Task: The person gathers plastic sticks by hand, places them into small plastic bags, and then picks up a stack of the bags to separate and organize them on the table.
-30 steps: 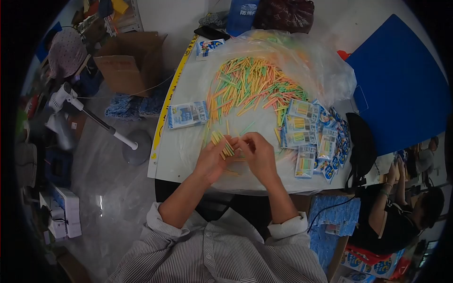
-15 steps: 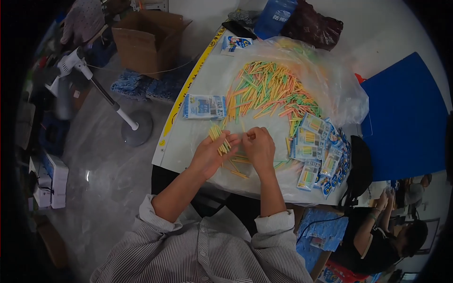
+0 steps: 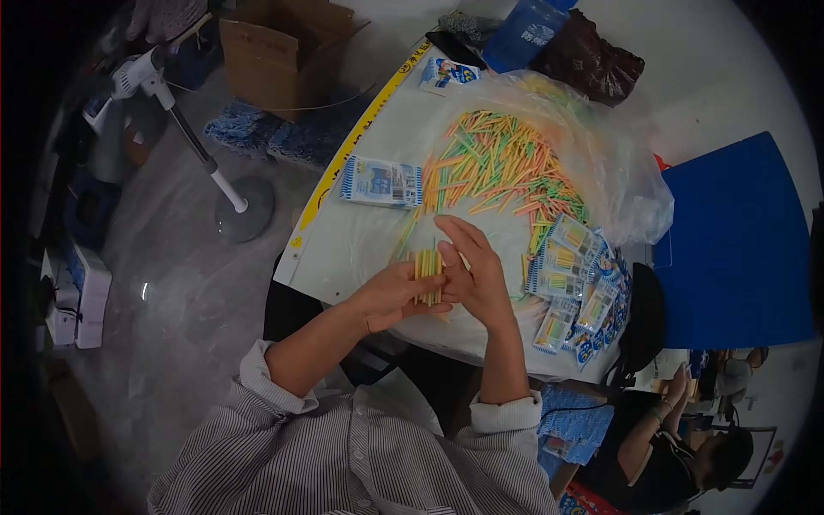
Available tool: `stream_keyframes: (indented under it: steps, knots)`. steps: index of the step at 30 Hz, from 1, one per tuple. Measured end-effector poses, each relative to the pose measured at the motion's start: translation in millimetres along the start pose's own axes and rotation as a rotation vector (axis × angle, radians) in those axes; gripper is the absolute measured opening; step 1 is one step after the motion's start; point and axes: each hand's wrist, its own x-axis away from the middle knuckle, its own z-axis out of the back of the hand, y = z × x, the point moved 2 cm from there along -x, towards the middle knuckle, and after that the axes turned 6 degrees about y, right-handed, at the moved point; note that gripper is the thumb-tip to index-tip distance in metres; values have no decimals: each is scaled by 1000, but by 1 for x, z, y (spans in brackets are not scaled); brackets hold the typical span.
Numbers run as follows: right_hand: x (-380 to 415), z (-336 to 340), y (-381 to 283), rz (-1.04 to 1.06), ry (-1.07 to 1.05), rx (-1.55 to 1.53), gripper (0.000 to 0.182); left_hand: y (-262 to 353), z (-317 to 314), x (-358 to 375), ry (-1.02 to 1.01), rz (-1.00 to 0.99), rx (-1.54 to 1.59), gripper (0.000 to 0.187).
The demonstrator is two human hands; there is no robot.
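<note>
The left hand (image 3: 395, 293) now grips the sticks (image 3: 427, 264) side by side, seemingly gathered, while the right hand (image 3: 482, 279) spreads its fingers.

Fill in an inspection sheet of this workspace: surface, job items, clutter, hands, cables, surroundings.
Surface: white table, yellow strip along its left edge.
Job items: loose pile of coloured sticks; bundle of sticks; stacked packets left of the pile; stick-filled packets right.
Clutter: clear plastic bag behind the pile; black item at the right edge.
Hands: left hand grips the bundle; right hand open beside it, contact unclear.
Cables: thin cord by the cardboard box; dark cable, lower right.
Surroundings: white stand, blue panel, another person at right.
</note>
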Motion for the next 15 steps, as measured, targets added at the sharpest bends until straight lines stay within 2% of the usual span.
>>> stream_keyframes:
  steps: [1, 3, 4, 6, 7, 8, 9, 10, 12, 15]
  knots:
    - [0, 4, 3, -6, -1, 0, 20, -2, -1, 2, -70, 23, -39, 22]
    - [3, 4, 12, -282, -429, -307, 24, -3, 0, 2, -73, 46, 18, 22]
    - [5, 2, 12, -283, -434, -310, 24, -3, 0, 2, -81, 66, 72, 22]
    - [11, 3, 16, -521, -113, -608, 23, -3, 6, 2, -46, 14, 172, 23]
    - [16, 4, 16, -526, -113, -607, 23, -2, 9, 3, -14, -35, 268, 24]
    - [21, 11, 18, -500, 39, -518, 21, 1, 11, 6, -14, -26, 271, 24]
    - [25, 18, 20, -469, 189, -426, 18, 10, 15, 11, 84, -101, 340, 25]
    - [28, 23, 24, -475, 193, -422, 18, 16, 19, 14, 182, -178, 407, 26]
    - [35, 31, 28, -361, 125, 255, 11, 18, 23, 16, 217, -190, 398, 27]
    - [37, 23, 28, -309, 52, 213, 7, 13, 20, 14, 236, -203, 376, 28]
